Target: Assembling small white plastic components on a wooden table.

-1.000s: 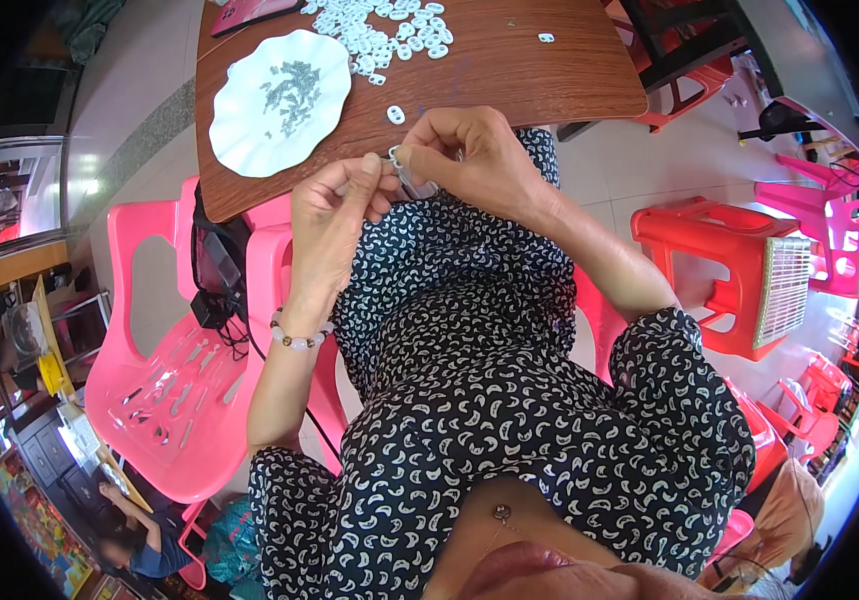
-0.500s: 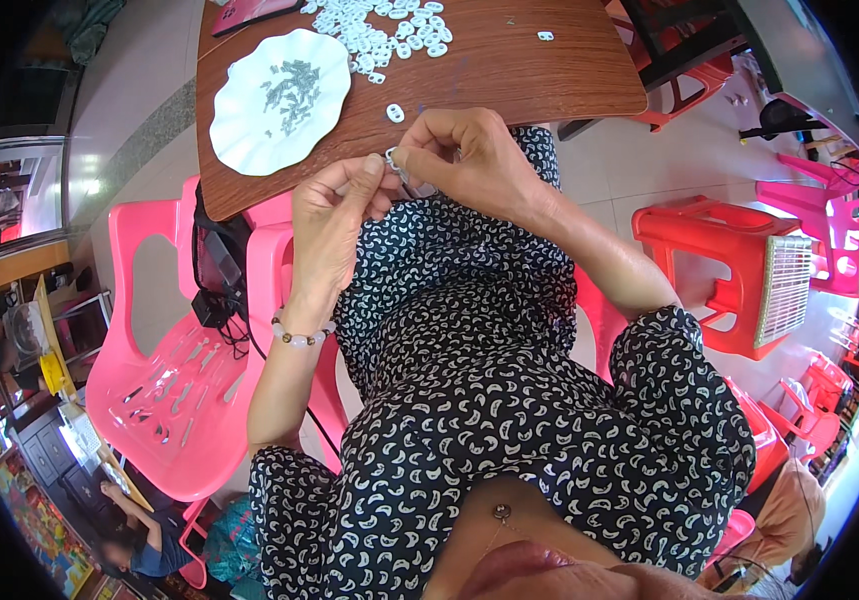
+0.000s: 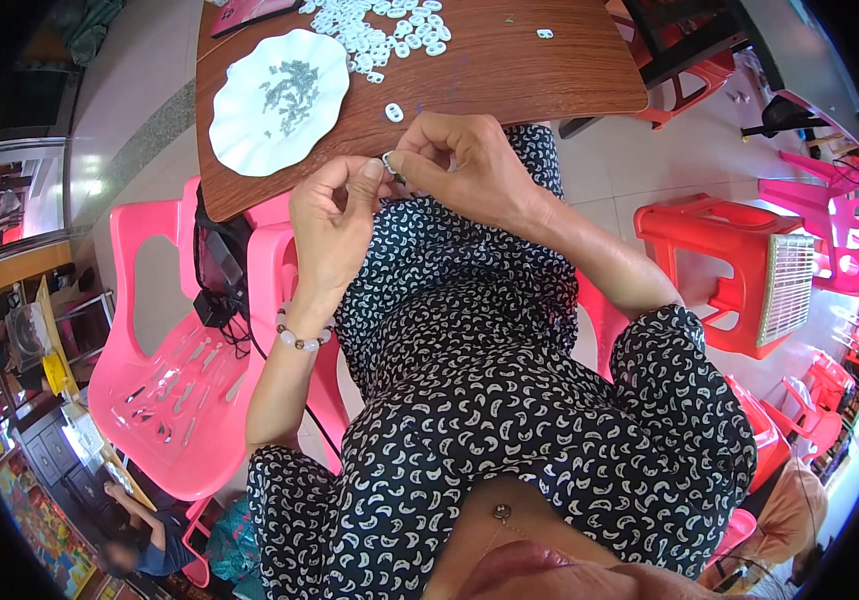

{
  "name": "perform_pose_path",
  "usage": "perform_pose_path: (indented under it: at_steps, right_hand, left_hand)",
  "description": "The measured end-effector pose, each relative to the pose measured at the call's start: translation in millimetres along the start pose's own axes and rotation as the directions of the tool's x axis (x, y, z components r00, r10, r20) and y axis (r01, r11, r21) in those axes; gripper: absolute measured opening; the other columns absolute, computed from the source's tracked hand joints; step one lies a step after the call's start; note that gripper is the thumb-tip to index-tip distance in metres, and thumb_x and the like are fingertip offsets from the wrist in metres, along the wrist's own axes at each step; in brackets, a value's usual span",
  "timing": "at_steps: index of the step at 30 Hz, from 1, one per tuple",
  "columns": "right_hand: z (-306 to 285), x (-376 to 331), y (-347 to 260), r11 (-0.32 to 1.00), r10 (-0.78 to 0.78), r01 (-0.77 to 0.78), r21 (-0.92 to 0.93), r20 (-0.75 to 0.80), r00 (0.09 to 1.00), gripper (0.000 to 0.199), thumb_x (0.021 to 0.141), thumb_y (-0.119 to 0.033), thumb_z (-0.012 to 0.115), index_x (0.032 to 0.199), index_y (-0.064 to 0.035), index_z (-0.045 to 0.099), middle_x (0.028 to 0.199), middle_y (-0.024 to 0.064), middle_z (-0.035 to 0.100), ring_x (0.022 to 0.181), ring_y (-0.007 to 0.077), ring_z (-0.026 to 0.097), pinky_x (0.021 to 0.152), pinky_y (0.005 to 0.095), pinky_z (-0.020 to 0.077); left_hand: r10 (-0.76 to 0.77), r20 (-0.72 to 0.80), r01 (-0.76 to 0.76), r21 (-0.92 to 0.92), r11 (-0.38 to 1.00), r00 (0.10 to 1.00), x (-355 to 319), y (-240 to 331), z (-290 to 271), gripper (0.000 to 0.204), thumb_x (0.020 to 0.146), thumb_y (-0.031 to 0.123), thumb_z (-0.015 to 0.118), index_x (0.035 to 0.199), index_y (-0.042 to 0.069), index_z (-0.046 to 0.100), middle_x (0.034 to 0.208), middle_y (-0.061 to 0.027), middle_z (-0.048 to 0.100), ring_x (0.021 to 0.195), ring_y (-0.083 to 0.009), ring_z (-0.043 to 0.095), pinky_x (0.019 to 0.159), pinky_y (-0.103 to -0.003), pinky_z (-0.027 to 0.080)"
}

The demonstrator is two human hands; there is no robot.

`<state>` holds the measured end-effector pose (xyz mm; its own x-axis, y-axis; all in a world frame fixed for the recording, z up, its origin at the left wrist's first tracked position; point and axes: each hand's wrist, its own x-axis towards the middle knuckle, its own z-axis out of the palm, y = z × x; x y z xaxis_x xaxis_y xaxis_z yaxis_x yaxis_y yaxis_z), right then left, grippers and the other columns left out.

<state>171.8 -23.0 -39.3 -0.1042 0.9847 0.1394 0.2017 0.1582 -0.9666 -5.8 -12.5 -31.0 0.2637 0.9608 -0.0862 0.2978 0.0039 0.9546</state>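
A small white oval piece with holes (image 3: 387, 160) is pinched between both my hands, just off the near edge of the table. My left hand (image 3: 341, 200) grips it between thumb and fingertips. From the other side, the thumb and index finger of my right hand (image 3: 464, 160) close on it and hide most of it. One like piece (image 3: 394, 112) lies alone on the table just beyond my fingers. To the left stands a white scalloped plate (image 3: 239, 130), and many tiny grey pieces (image 3: 292, 92) are heaped on it.
A pile of white oval pieces (image 3: 364, 35) covers the far part of the brown table (image 3: 519, 75). One more piece (image 3: 545, 34) lies far right. A pink chair (image 3: 174, 400) with a black bag (image 3: 221, 255) is at my left; stacked red stools (image 3: 699, 260) stand right.
Both hands stay together at the table's edge. The fingers have shifted slightly around the white piece, and my left wrist has turned a little.
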Motion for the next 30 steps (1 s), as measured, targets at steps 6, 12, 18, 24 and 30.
perform_pose_path:
  at_steps: [6, 12, 18, 24, 30]
  right_hand:
    - [0.7, -0.5, 0.9, 1.000, -0.004, 0.004, 0.001, 0.003, 1.000, 0.016, 0.087, -0.014, 0.066, 0.080, 0.0003, 0.064, 0.064, 0.0003, 0.063, 0.055, 0.0019, 0.051, 0.047, 0.0194, 0.0388]
    - [0.2, 1.2, 5.6, 1.000, 0.002, -0.002, 0.012, 0.039, 0.999, 0.016, 0.087, -0.015, 0.065, 0.081, -0.0001, 0.064, 0.065, 0.0004, 0.063, 0.057, 0.0024, 0.054, 0.049, 0.0189, 0.0406]
    - [-0.5, 2.4, -0.2, 0.989, 0.057, -0.057, 0.133, 0.006, 0.998, 0.013, 0.080, -0.008, 0.066, 0.072, 0.0021, 0.064, 0.061, 0.0066, 0.063, 0.055, 0.0081, 0.057, 0.049, 0.0254, 0.0446]
    - [-3.2, 1.6, 3.6, 0.998, 0.043, -0.047, 0.036, 0.090, 0.995, 0.016, 0.088, -0.014, 0.064, 0.081, 0.0005, 0.063, 0.066, 0.0001, 0.062, 0.060, 0.0034, 0.056, 0.052, 0.0188, 0.0431]
    - [-0.6, 3.2, 7.0, 0.991, 0.068, -0.077, 0.107, 0.079, 0.995, 0.017, 0.089, -0.015, 0.064, 0.083, 0.0009, 0.064, 0.068, 0.0009, 0.063, 0.063, 0.0035, 0.057, 0.054, 0.0193, 0.0441]
  left_hand:
    - [0.033, -0.022, -0.032, 0.032, 0.999, 0.999, 0.3, -2.0, 2.8, 0.020, 0.095, 0.018, 0.060, 0.087, 0.001, 0.067, 0.073, 0.0011, 0.063, 0.064, -0.0030, 0.051, 0.057, -0.017, 0.040]
    - [-0.020, -0.012, 0.020, -0.003, 1.000, 1.000, -1.3, -2.5, 3.6, 0.021, 0.095, 0.019, 0.060, 0.085, 0.002, 0.067, 0.071, 0.0024, 0.061, 0.060, -0.0025, 0.046, 0.054, -0.017, 0.036]
    - [-0.002, -0.029, 0.000, -0.058, 0.998, 1.000, 0.0, 0.8, 4.1, 0.021, 0.093, 0.012, 0.059, 0.078, -0.001, 0.066, 0.065, 0.0015, 0.060, 0.059, -0.0042, 0.050, 0.054, -0.020, 0.039]
    - [0.026, -0.025, -0.025, 0.044, 0.999, 0.999, 1.5, 0.9, 2.6, 0.022, 0.093, 0.013, 0.060, 0.077, -0.001, 0.066, 0.064, 0.0008, 0.060, 0.059, -0.0059, 0.051, 0.054, -0.022, 0.040]
    - [-0.022, 0.026, 0.023, -0.015, 1.000, 0.999, 4.2, -3.7, -0.1, 0.021, 0.095, 0.016, 0.058, 0.082, 0.001, 0.067, 0.067, 0.0006, 0.061, 0.058, -0.0038, 0.048, 0.053, -0.020, 0.038]
